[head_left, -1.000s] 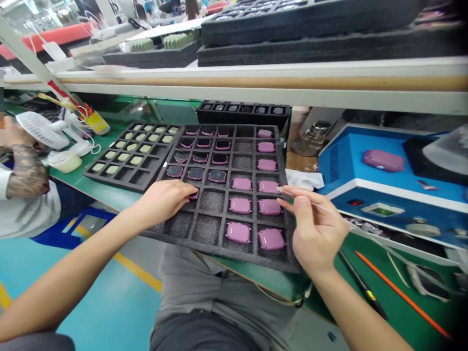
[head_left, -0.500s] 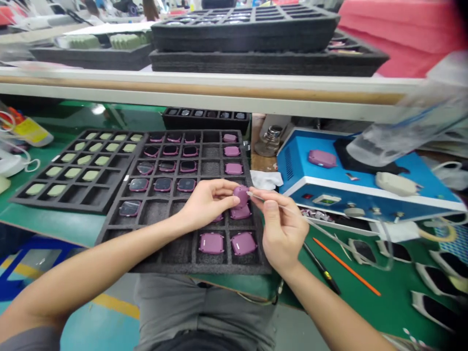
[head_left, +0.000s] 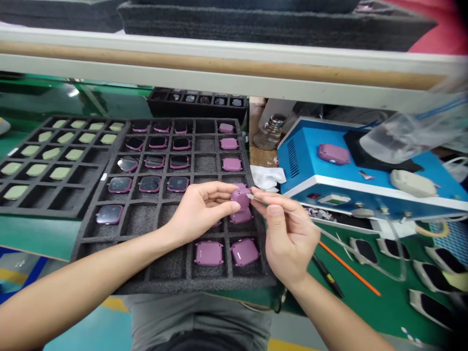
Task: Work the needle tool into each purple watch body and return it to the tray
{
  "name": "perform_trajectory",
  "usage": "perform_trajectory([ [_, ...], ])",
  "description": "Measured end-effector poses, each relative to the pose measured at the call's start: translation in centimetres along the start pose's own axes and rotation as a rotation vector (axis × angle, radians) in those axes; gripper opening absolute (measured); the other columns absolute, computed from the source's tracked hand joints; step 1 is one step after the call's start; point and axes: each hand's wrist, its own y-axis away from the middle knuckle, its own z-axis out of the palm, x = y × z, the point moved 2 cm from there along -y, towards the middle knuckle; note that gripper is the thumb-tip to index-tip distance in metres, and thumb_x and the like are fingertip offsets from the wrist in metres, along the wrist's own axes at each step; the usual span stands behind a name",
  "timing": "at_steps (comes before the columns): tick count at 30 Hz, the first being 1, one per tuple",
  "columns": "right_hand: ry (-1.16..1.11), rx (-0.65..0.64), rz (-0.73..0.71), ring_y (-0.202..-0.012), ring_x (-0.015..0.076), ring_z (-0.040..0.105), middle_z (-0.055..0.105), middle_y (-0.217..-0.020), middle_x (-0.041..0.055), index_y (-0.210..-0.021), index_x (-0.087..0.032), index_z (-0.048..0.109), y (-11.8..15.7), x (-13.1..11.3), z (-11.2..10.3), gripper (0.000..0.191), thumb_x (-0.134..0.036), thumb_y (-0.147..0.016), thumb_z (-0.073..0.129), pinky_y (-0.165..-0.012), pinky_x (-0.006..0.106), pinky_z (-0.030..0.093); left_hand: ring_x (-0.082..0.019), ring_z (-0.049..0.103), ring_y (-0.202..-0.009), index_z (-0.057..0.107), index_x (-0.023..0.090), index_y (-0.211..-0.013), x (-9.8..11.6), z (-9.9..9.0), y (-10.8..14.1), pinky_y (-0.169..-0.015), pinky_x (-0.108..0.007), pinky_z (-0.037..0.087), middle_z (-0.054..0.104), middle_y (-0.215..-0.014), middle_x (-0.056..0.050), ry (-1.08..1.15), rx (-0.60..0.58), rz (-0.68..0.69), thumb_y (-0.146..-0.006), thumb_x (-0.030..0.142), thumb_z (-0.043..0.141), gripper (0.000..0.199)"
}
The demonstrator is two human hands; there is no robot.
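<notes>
Mauve plastic device casing [head_left: 240, 198] standing on edge at lower centre, long axis near vertical, held firmly by left hand [head_left: 201, 207], right hand [head_left: 288, 239] pinching thin clear rod [head_left: 252, 197], tip at casing's right edge, above black foam tray [head_left: 141, 222]

Laid on the green laminate workbench [head_left: 365, 302]: a black foam cell tray [head_left: 170, 282], with rounded mauve plastic casings [head_left: 208, 253] seated in its cells. Set at nine o'clock from that tray, just beside it, a second black foam tray [head_left: 47, 209]; at twelve o'clock, a narrow black tray [head_left: 197, 100], beneath a long pale shelf [head_left: 219, 63]. Placed at three o'clock, a boxy blue bench machine [head_left: 292, 156], with one mauve casing [head_left: 333, 154] resting on top; at four o'clock, a thin orange stick [head_left: 349, 263], lying on the workbench.
</notes>
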Motion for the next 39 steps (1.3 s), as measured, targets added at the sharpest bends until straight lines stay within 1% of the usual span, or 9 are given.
perform_trajectory([
  [6,0.001,0.015,-0.005,-0.111,0.0274,0.076,0.078,-0.106,0.0079,-0.102,-0.023,0.076,0.10,0.17,-0.06,0.014,-0.028,-0.101,0.062,-0.096,0.049,0.065,-0.023,0.080,-0.094,0.081,0.014,-0.105,-0.20,-0.03,-0.01,-0.092,-0.034,0.063,0.084,-0.105,-0.009,0.027,-0.008,0.020,-0.074,0.021,0.086,0.032],
  [19,-0.012,0.007,-0.011,-0.112,0.0271,0.076,0.078,-0.107,0.0077,-0.101,-0.022,0.076,0.11,0.25,-0.06,0.014,-0.026,-0.101,0.062,-0.098,0.050,0.065,-0.023,0.080,-0.094,0.080,0.013,-0.107,-0.20,-0.04,0.00,-0.090,-0.033,0.062,0.084,-0.103,-0.009,0.029,-0.026,0.024,-0.075,0.023,0.086,0.034],
  [26,-0.016,0.006,-0.014,-0.111,0.0277,0.076,0.078,-0.107,0.0082,-0.102,-0.022,0.077,0.11,0.22,-0.15,0.014,-0.025,-0.101,0.063,-0.098,0.051,0.064,-0.020,0.080,-0.091,0.080,0.012,-0.107,-0.38,-0.08,-0.07,-0.087,-0.028,0.062,0.084,-0.103,-0.010,0.051,-0.040,0.037,-0.074,0.021,0.087,0.035],
  [33,-0.023,0.000,-0.008,-0.111,0.0266,0.076,0.078,-0.108,0.0076,-0.103,-0.023,0.077,0.11,0.13,-0.06,0.015,-0.025,-0.101,0.062,-0.098,0.049,0.064,-0.022,0.080,-0.093,0.080,0.012,-0.107,-0.34,-0.04,0.01,-0.087,-0.029,0.063,0.084,-0.103,-0.009,0.048,-0.043,0.039,-0.075,0.020,0.086,0.034],
  [39,-0.011,-0.008,-0.023,-0.112,0.0269,0.075,0.078,-0.110,0.0082,-0.102,-0.023,0.077,0.08,0.33,-0.12,0.015,-0.026,-0.102,0.062,-0.099,0.051,0.063,-0.021,0.081,-0.092,0.081,0.013,-0.107,-0.33,-0.02,0.00,-0.087,-0.029,0.064,0.084,-0.101,-0.008,0.052,-0.043,0.048,-0.074,0.019,0.086,0.034],
])
